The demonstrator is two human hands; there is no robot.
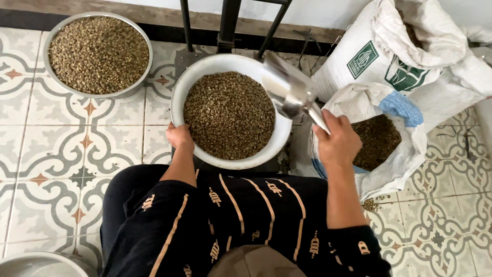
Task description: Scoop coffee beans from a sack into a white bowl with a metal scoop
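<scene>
A white enamel basin (187, 84) full of greenish-brown beans (228, 115) sits in front of me. My left hand (179, 137) grips its near left rim. My right hand (338, 141) is closed on the handle of a metal scoop (289, 84), which is tilted over the basin's right edge. Under that hand an open white sack (405, 154) holds more of the same beans (379, 138).
A metal bowl (97, 95) of beans stands at the back left on the patterned tile floor. A larger printed white sack (410, 56) leans at the back right. Dark metal legs (228, 25) rise behind the basin. Another metal rim (36, 259) shows at bottom left.
</scene>
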